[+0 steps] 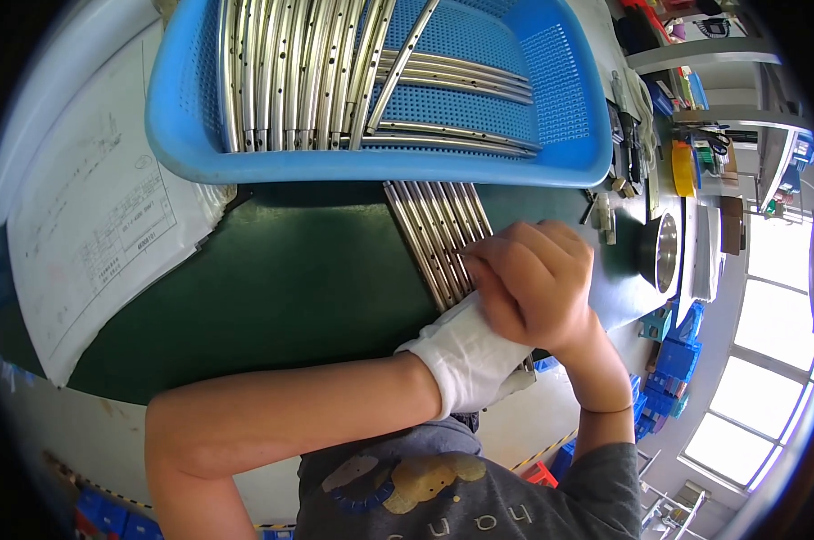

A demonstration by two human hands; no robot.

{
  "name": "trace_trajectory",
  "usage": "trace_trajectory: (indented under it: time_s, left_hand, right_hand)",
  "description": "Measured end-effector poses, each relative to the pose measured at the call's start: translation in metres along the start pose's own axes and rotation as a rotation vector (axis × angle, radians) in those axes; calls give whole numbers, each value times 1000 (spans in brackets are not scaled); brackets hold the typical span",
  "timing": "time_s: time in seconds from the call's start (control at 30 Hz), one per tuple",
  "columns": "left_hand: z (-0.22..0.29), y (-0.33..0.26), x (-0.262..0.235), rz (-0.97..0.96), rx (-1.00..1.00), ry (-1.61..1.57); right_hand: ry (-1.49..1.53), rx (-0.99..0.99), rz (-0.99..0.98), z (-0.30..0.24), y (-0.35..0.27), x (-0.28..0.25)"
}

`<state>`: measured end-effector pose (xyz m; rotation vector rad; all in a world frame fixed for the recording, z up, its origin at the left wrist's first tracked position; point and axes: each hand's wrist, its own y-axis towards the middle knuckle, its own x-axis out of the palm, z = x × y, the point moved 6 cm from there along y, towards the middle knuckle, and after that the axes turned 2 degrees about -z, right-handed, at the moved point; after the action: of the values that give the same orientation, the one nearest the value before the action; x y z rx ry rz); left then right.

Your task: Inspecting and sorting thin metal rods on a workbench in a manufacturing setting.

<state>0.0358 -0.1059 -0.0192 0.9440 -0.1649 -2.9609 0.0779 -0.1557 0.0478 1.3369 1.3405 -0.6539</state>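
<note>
A row of thin metal tubes [438,229] with small holes lies side by side on the green tabletop, reaching toward me from the blue basket. Over their near part rests my left hand [472,349] in a white glove, its fingers hidden behind my right hand. My bare right hand [542,283] is closed above the tubes, thumb and forefinger pinched near their right side. Something small and dark shows at the fingertips, too small to make out.
A blue perforated basket [371,168] at the back holds many similar tubes [290,81], some lying crosswise. Paper drawings [110,225] in a clear sleeve lie at left. At right are a metal bowl [664,252], a yellow tape roll [683,169] and small tools.
</note>
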Motion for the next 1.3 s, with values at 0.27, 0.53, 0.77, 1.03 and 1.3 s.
trace_trajectory:
  time_s: [0.27,0.53,0.77,1.03,1.3]
  left_hand:
    - [-2,1,0,-15,-4,-26]
    - [1,5,-9,0,2,-35]
    - [1,6,-7,-13,21,-47]
    - [-2,3,2,-33,-1,-49]
    - [-8,4,18,-61,-48,-114]
  right_hand:
    - [-35,-1,-9,-1,1,3]
    - [-34,31,-97,6,3,5]
    - [109,130,-96,16,-3,12]
    - [124,136,-112,15,-4,15]
    - [-20,45,-87,2,7,14]
